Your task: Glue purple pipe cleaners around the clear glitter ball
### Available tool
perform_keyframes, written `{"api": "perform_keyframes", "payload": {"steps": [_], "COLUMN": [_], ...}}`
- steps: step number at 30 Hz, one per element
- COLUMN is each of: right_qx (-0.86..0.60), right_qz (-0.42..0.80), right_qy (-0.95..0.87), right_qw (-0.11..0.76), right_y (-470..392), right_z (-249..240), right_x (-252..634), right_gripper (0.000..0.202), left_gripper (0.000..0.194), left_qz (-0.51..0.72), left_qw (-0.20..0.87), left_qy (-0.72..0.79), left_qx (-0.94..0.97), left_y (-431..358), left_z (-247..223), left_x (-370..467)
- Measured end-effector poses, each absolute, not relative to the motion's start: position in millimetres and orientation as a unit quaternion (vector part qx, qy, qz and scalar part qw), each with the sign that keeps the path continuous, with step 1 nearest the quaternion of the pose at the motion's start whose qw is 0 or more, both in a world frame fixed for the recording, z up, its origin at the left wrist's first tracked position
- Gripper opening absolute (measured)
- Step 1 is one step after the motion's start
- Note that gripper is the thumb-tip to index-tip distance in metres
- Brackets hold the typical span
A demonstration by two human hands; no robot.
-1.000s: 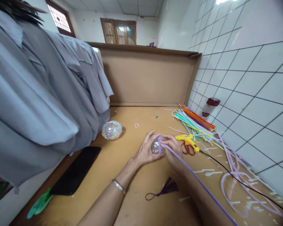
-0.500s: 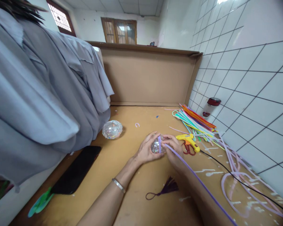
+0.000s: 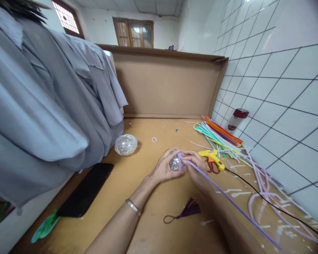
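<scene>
My left hand (image 3: pixel 165 165) is wrapped round a small clear ball (image 3: pixel 175 163) with coloured specks in it. A purple pipe cleaner (image 3: pixel 214 184) bands the ball near its right side, and its long free end trails down to the lower right. With closed fingers, my right hand (image 3: pixel 195 163) pinches the pipe cleaner against the ball. Below my hands a dark purple tassel (image 3: pixel 189 209) with a cord loop lies on the table. To the left sits a clear faceted bowl-like piece (image 3: pixel 125 144).
A yellow glue gun (image 3: pixel 212 157) lies right of my hands, over red-handled scissors (image 3: pixel 212 166), its black cord running right. Beyond are a bundle of coloured pipe cleaners (image 3: pixel 219 134) and a red-lidded jar (image 3: pixel 237 119). A black phone (image 3: pixel 86 190) and grey cloth (image 3: pixel 55 106) are at left.
The free end of the purple pipe cleaner has swung a little to the right. Both hands keep nearly the same place on the ball.
</scene>
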State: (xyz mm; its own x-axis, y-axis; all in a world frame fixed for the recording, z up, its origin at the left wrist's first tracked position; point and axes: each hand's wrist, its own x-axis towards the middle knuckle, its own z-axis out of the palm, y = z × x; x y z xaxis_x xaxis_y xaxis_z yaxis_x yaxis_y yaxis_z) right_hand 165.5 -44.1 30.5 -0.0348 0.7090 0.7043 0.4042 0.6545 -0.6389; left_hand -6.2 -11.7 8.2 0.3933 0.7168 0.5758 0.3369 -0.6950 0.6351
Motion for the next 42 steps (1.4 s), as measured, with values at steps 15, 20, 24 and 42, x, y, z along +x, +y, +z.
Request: {"api": "perform_keyframes", "payload": {"steps": [15, 20, 24, 42], "right_qx": [-0.383, -0.396, -0.392, -0.707], "right_qz": [0.147, 0.154, 0.155, -0.127], "right_qy": [-0.704, -0.699, -0.701, -0.555], "right_qw": [0.579, 0.576, 0.575, 0.419], "right_y": [-44, -46, -46, -18], "right_z": [29, 31, 33, 15], "right_x": [166, 164, 163, 235], "right_gripper": [0.013, 0.015, 0.014, 0.028], "left_gripper": [0.079, 0.091, 0.101, 0.086], "left_qz": [0.443, 0.419, 0.413, 0.519], "left_qw": [0.229, 0.234, 0.225, 0.354], "left_qy": [0.312, 0.321, 0.315, 0.413], "left_qx": [0.809, 0.817, 0.824, 0.66], "left_y": [-11, -8, -6, -4], "left_z": [13, 9, 6, 3], "left_x": [-6, -9, -10, 0]}}
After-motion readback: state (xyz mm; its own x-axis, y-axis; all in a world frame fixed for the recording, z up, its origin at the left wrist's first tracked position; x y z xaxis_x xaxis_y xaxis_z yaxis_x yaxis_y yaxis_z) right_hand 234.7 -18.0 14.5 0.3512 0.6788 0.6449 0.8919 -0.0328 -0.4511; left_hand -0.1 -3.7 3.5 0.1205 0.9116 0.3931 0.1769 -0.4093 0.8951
